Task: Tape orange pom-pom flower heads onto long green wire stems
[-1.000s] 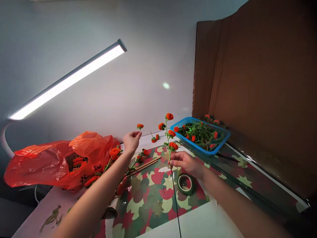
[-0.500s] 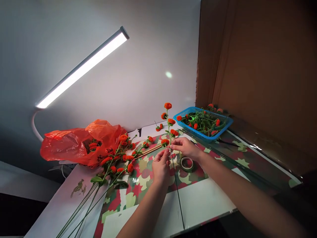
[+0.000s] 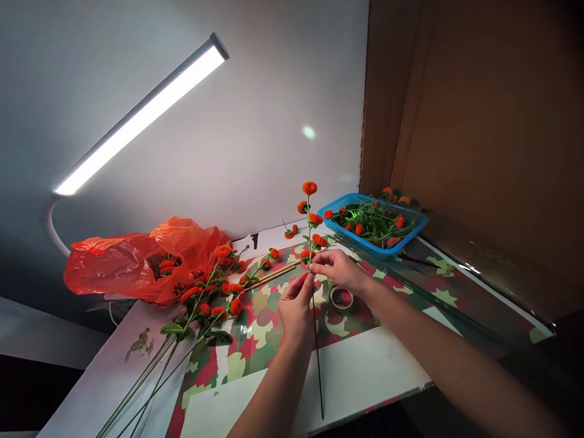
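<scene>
An upright stem with several orange pompom flowers (image 3: 310,219) stands over the patterned table mat (image 3: 274,322), its dark wire end reaching the table's front edge. My right hand (image 3: 337,271) pinches the stem just below the lowest flowers. My left hand (image 3: 296,301) meets it from below, fingertips closed on the same stem and a small orange flower piece. A roll of green tape (image 3: 341,298) lies just under my right hand.
A blue basket (image 3: 413,225) of loose flower pieces stands at the back right beside a brown cardboard wall (image 3: 474,121). A red plastic bag (image 3: 118,267) and several finished flower stems (image 3: 201,304) lie to the left. Thin wooden sticks (image 3: 274,275) rest behind my hands. A lamp bar (image 3: 141,115) hangs overhead.
My left hand left the far side of the table with a small flower and came to the stem beside my right hand. The view dropped and shifted left.
</scene>
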Tool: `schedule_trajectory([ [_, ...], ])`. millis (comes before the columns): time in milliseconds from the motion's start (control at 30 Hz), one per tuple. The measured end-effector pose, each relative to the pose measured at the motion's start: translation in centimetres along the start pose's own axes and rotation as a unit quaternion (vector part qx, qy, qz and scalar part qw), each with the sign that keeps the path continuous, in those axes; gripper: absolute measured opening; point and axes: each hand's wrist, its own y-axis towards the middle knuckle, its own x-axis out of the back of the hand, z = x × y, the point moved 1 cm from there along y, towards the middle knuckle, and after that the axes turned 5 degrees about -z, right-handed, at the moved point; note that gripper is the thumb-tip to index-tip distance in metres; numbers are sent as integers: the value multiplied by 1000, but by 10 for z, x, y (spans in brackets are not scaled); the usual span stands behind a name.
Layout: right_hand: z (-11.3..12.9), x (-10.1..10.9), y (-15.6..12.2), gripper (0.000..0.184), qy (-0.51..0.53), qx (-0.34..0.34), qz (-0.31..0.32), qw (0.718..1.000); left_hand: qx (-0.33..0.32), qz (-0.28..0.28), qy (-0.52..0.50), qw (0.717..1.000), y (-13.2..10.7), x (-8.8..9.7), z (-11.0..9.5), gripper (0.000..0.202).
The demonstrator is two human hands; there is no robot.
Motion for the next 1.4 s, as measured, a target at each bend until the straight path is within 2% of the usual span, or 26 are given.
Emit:
schedule_trajectory([
  [167,-1,-3,-1,23,8,-3,-6,1000,17,-17,-37,999,2,-2,-5,30],
  [467,-4,-4,-1,17,-33,-1,-8,999,17,6,28,999,2,1,-5,34],
  [567,-7,-4,0,16,-41,2,-12,999,-6,6,66,998,1,2,-6,31],
  [667,-8,-4,0,15,-40,2,-14,999,-66,15,149,986,-2,2,-13,28],
  [800,-10,-4,0,14,-44,-3,-16,999,-185,42,279,941,-5,3,-24,23],
  [933,-10,-4,1,13,-41,-5,-20,999,-279,60,358,889,-5,4,-28,16],
  [1000,-11,-5,1,14,-37,-7,-21,999,-333,62,419,843,-6,3,-29,16],
  [1100,-12,-7,0,14,-33,-10,-19,999,-400,62,511,758,-9,1,-31,18],
  [1167,-12,-7,0,14,-31,-10,-17,999,-422,60,545,722,-11,-1,-32,18],
  [1267,-13,-8,0,14,-32,-16,-14,999,-424,62,577,696,-14,-4,-32,19],
  [1400,-15,-9,0,16,-43,-13,-18,999,-414,70,592,687,-13,-5,-31,20],
])
